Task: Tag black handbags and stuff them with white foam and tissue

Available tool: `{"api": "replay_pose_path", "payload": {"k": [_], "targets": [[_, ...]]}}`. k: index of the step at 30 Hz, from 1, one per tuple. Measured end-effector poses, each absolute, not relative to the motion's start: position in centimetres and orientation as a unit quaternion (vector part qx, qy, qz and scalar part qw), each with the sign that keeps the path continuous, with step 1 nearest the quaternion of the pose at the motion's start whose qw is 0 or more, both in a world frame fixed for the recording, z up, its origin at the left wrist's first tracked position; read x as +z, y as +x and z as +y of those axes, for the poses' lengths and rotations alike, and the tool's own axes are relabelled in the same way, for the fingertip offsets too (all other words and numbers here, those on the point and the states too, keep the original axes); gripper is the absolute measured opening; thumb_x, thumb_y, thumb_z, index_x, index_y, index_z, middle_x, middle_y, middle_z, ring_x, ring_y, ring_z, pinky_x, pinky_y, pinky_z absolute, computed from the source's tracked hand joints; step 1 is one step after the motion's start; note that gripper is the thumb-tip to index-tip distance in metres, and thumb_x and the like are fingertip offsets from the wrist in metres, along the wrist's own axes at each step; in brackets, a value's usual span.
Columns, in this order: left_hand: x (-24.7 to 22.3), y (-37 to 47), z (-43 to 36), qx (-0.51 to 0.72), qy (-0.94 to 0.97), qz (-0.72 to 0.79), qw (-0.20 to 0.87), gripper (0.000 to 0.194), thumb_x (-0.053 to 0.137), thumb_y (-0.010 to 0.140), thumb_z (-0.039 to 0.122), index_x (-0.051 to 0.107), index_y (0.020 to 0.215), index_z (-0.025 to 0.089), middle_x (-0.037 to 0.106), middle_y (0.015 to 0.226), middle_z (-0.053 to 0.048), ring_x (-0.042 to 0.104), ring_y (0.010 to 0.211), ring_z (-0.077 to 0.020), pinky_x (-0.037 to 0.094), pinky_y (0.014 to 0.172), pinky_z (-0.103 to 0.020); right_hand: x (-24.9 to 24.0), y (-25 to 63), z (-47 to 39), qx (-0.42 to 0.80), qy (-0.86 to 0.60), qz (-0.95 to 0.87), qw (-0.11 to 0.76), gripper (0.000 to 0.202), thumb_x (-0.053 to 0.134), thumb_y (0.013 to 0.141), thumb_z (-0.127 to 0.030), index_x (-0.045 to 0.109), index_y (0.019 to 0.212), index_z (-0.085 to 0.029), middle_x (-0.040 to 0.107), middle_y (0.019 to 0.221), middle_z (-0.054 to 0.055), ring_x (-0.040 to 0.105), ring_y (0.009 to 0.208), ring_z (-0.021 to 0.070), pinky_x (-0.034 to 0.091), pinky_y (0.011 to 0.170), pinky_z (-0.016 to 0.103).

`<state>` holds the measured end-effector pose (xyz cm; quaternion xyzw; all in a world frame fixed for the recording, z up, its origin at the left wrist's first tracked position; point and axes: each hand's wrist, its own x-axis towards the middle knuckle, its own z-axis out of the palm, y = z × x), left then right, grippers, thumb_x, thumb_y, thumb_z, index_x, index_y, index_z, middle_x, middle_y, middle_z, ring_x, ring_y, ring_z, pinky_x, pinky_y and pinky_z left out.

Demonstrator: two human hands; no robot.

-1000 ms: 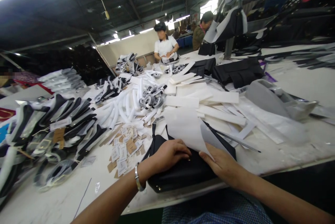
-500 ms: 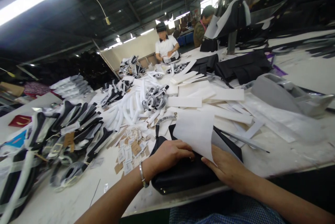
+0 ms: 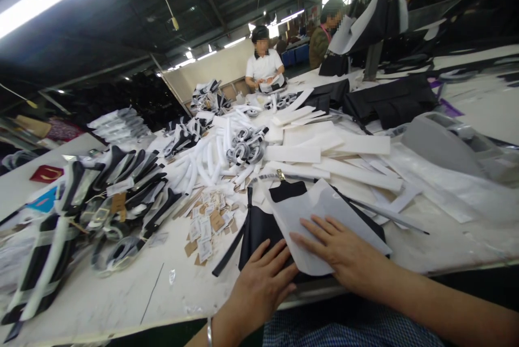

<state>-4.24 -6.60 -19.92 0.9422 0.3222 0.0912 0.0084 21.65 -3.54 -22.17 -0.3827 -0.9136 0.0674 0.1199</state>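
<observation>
A black bag [image 3: 259,227] lies on the table at its front edge, with a strap trailing off to its left. Over its front is spread a sheet of white paper [image 3: 302,209], below a black tab with a gold clasp [image 3: 280,175]. My right hand [image 3: 338,247] rests flat on the sheet, fingers spread. On the bag's lower left part lies my left hand [image 3: 263,279], its fingers stretched out beside the sheet's edge. The bag's lower edge is partly hidden by my hands and the paper.
Left of the bag are paper tags [image 3: 208,225] and a pile of wrapped black straps [image 3: 133,190]. White foam strips [image 3: 352,171] and rolled straps [image 3: 245,147] lie behind it. Grey padding [image 3: 441,144] sits right. A co-worker [image 3: 263,66] handles something across the table.
The white sheet, raised and curled before, now lies flat over the bag. My right hand has moved onto it, and my left hand has shifted down toward me with fingers straightened.
</observation>
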Motion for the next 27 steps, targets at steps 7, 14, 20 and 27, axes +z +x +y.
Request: {"api": "replay_pose_path", "payload": {"k": [7,14,20,27], "targets": [[-23.2,-4.5,-7.7,0.203,0.902,0.376,-0.055,0.024,0.052,0.097,0.031,0.065,0.116,0.024,0.075,0.109,-0.007,0.072,0.093,-0.0257,0.059,0.084,-0.041,-21.6,21.1,-3.4,0.006,-0.373,-0.922,0.102,0.099,0.055,0.061,-0.004,0.034,0.153,-0.034,0.043,0.153,0.015,0.04,0.138,0.0455,0.028,0.105,0.074],[-19.1,-1.7,-9.3,0.355,0.9,0.242,-0.075,0.023,0.048,0.097,0.024,0.07,0.095,0.017,0.077,0.08,-0.003,0.072,0.069,-0.0129,0.061,0.069,-0.022,-22.4,21.4,-3.9,-0.006,-0.379,-0.918,0.115,0.099,0.052,0.063,-0.002,0.03,0.155,-0.031,0.041,0.155,0.013,0.037,0.141,0.0409,0.025,0.109,0.071],[-15.0,0.8,-7.1,0.234,0.923,0.296,-0.079,0.03,0.051,0.098,0.029,0.062,0.123,0.016,0.072,0.122,-0.008,0.07,0.107,-0.0177,0.057,0.096,-0.031,-22.0,21.3,-3.7,0.017,-0.371,-0.924,0.094,0.087,0.054,0.066,-0.005,0.04,0.15,-0.025,0.041,0.154,0.016,0.034,0.142,0.0422,0.023,0.109,0.074],[-20.7,-2.0,-2.8,0.168,0.911,0.306,-0.221,0.051,0.035,0.103,0.049,0.056,0.135,0.015,0.07,0.126,-0.006,0.069,0.11,-0.0207,0.058,0.089,-0.033,-22.4,22.1,-3.2,-0.081,-0.347,-0.929,0.102,0.09,0.056,0.063,-0.014,0.039,0.151,-0.02,0.049,0.148,0.017,0.051,0.13,0.0409,0.04,0.101,0.064]]}}
